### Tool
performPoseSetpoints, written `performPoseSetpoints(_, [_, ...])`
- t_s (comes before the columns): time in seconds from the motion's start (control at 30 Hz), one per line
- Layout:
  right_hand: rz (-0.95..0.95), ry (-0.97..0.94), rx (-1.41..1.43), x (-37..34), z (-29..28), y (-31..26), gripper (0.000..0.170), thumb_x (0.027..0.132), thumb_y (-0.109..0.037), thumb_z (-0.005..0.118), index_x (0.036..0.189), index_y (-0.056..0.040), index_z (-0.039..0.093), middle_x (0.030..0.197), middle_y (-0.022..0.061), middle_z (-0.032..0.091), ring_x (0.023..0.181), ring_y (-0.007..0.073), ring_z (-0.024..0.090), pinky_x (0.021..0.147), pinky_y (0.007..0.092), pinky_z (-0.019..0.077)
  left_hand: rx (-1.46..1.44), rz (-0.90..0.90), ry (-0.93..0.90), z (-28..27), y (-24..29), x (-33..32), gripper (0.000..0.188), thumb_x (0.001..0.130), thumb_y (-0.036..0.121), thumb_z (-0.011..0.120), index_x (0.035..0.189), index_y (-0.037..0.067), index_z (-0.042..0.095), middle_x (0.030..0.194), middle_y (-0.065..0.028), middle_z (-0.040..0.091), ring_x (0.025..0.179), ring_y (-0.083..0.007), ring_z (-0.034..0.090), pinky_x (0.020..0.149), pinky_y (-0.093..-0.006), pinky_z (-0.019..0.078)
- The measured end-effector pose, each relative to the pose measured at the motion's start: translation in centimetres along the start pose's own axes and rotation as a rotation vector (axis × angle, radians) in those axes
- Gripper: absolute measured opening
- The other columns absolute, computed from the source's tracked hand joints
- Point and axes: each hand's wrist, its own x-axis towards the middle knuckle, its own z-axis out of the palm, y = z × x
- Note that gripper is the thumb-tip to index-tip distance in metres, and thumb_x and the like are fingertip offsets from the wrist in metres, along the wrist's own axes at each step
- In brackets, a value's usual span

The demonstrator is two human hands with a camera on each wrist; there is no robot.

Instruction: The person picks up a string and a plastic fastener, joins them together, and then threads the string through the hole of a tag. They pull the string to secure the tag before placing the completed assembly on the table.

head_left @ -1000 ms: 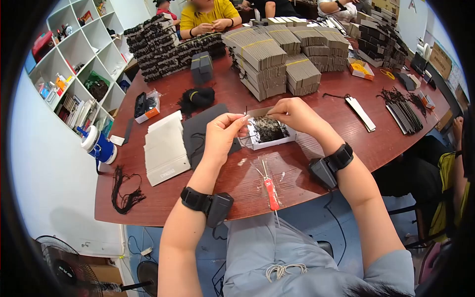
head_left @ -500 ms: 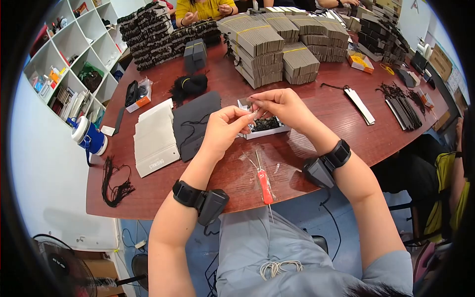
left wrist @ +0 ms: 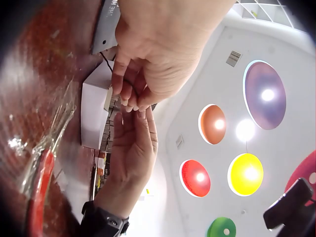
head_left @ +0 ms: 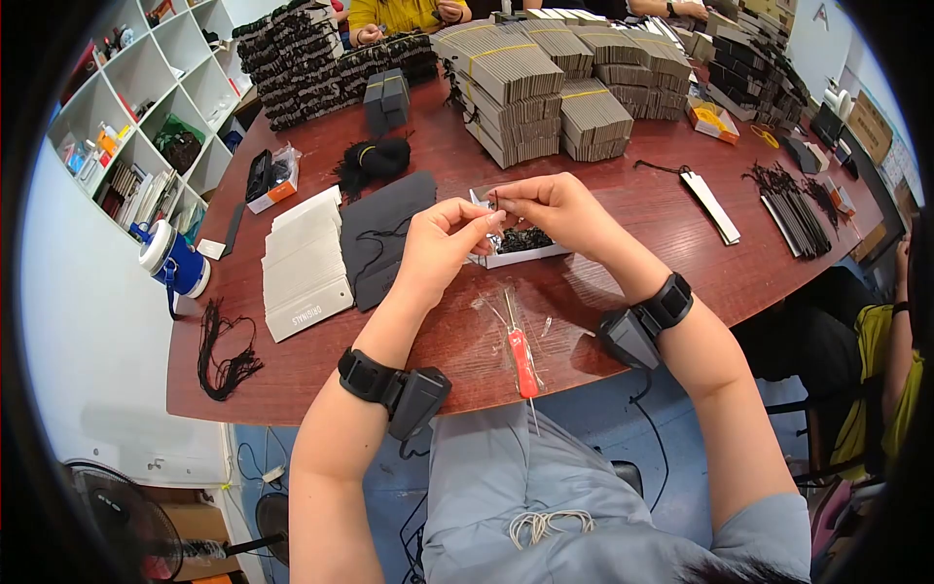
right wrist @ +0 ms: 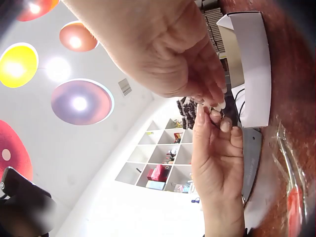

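Head: hands (head_left: 435, 251) (head_left: 561, 209) partly hide box (head_left: 528, 258), red tool (head_left: 522, 362) near

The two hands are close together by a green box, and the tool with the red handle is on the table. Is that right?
Almost! The box is white, not green; look at the left wrist view. The left hand and right hand are close together by it, and the red-handled tool is on the table.

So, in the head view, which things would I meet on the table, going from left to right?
Loose black cords, light grey cardboard sheets, white cardboard box, long flat white strip, thin dark strips.
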Motion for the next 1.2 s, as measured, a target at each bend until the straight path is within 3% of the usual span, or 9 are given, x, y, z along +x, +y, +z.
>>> performPoseSetpoints(0.33, [-0.023,-0.055,-0.029,-0.4,0.6,-0.6,0.021,0.080,-0.006,0.050,0.099,0.0033,0.055,0.079,0.0075,0.062,0.068,0.0081,0.056,0.060,0.0215,0.0451,-0.062,0.000,0.150,-0.1,0.1,-0.1,0.013,0.078,0.010,0.057,0.084,-0.001,0.060,0.073,-0.0043,0.060,0.059,-0.0058,0.051,0.054,-0.0188,0.0434])
performPoseSetpoints(0.43, [-0.131,-0.066,-0.106,-0.4,0.8,-0.2,0.021,0.081,-0.006,0.048,0.100,0.0019,0.054,0.080,0.0097,0.061,0.068,0.0111,0.057,0.059,0.0233,0.0446,-0.088,0.015,0.171,-0.2,-0.2,-0.1,0.014,0.078,0.010,0.057,0.086,-0.002,0.060,0.076,-0.0057,0.061,0.060,-0.0062,0.052,0.055,-0.0187,0.0436])
performPoseSetpoints(0.6, [-0.362,0.044,-0.469,-0.6,1.0,-0.2,0.016,0.078,-0.007,0.047,0.091,-0.0024,0.055,0.079,0.0163,0.057,0.073,0.0307,0.056,0.062,0.0342,0.0435,-0.116,0.009,0.169,-0.2,-0.3,-0.1,0.015,0.077,0.010,0.058,0.087,-0.002,0.060,0.076,-0.0062,0.061,0.060,-0.0067,0.053,0.055,-0.0187,0.0441])
performPoseSetpoints(0.83, [-0.299,-0.009,-0.663,-0.8,1.0,-0.5,0.018,0.077,-0.007,0.047,0.092,-0.0027,0.054,0.081,0.0163,0.057,0.076,0.0334,0.054,0.063,0.0385,0.0428,-0.075,0.026,0.151,0.0,-0.3,-0.2,0.015,0.078,0.009,0.057,0.087,-0.002,0.060,0.074,-0.0062,0.061,0.060,-0.0070,0.053,0.055,-0.0191,0.0446])
performPoseSetpoints(0.93, [-0.473,0.073,-0.580,-0.8,1.0,-0.1,0.023,0.078,-0.008,0.046,0.099,-0.0001,0.052,0.080,0.0173,0.058,0.074,0.0290,0.056,0.062,0.0353,0.0446,-0.036,0.056,0.160,-0.1,-0.4,-0.2,0.015,0.078,0.009,0.057,0.088,-0.002,0.060,0.074,-0.0057,0.061,0.060,-0.0070,0.053,0.055,-0.0195,0.0448])
performPoseSetpoints(1.0, [-0.171,-0.091,-0.305,-0.8,0.9,-0.4,0.031,0.080,-0.008,0.045,0.110,0.0016,0.047,0.087,0.0157,0.059,0.074,0.0227,0.059,0.062,0.0310,0.0474,-0.017,0.070,0.156,-0.2,-0.3,-0.2,0.016,0.078,0.010,0.057,0.088,-0.002,0.060,0.074,-0.0056,0.061,0.060,-0.0070,0.053,0.056,-0.0197,0.0450])
performPoseSetpoints(1.03, [-0.169,-0.091,-0.305,-0.8,0.8,-0.8,0.031,0.080,-0.008,0.045,0.110,0.0016,0.047,0.087,0.0157,0.059,0.074,0.0227,0.059,0.062,0.0310,0.0474,-0.050,0.071,0.151,-0.2,0.0,-0.2,0.016,0.079,0.010,0.056,0.090,-0.002,0.059,0.076,-0.0059,0.060,0.061,-0.0073,0.052,0.055,-0.0199,0.0449])
performPoseSetpoints(1.1, [0.122,-0.229,0.222,-0.8,0.6,-1.9,0.039,0.081,-0.007,0.044,0.119,-0.0008,0.038,0.100,0.0132,0.054,0.076,0.0190,0.058,0.062,0.0284,0.0492,-0.083,0.072,0.145,-0.3,0.5,-0.2,0.017,0.080,0.010,0.054,0.091,-0.002,0.058,0.078,-0.0062,0.060,0.062,-0.0075,0.052,0.055,-0.0201,0.0449])
performPoseSetpoints(1.2, [0.172,-0.396,0.557,-1.6,0.7,-3.2,0.045,0.080,-0.004,0.042,0.123,-0.0011,0.030,0.112,0.0111,0.043,0.087,0.0219,0.056,0.069,0.0304,0.0492,-0.326,0.117,0.002,0.0,1.3,-0.6,0.017,0.082,0.009,0.050,0.094,-0.002,0.056,0.082,-0.0067,0.058,0.067,-0.0097,0.052,0.058,-0.0220,0.0453])
